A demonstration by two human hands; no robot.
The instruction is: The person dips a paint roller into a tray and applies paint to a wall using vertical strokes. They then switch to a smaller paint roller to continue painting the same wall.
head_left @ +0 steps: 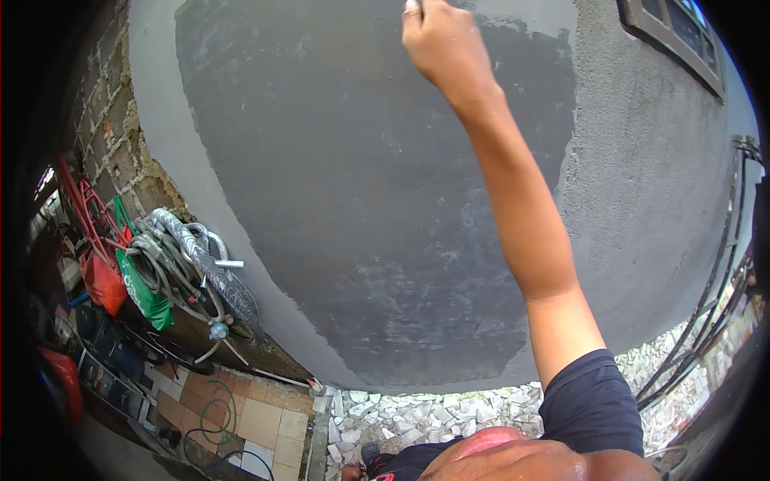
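Observation:
My right hand [447, 40] is raised to the top edge of the view, its fingers closed in a grip against the wall. A small dark bit shows beside the thumb, but most of whatever it holds is out of the frame. Behind the hand, the wall carries a broad dark grey, damp-looking coated patch [345, 184] with uneven edges and pale smears. Lighter grey plaster [164, 104] borders this patch. I cannot make out my left hand; a small part of a limb at the bottom edge is too cut off to name.
Coiled hoses [172, 248] and a green bag [144, 293] hang at left beside rough blockwork [120, 120]. Broken white stones [433, 413] line the wall's foot. Tiles [257, 417] lie lower left with a thin hose. A window [682, 36] and dark metal bars [726, 264] stand right.

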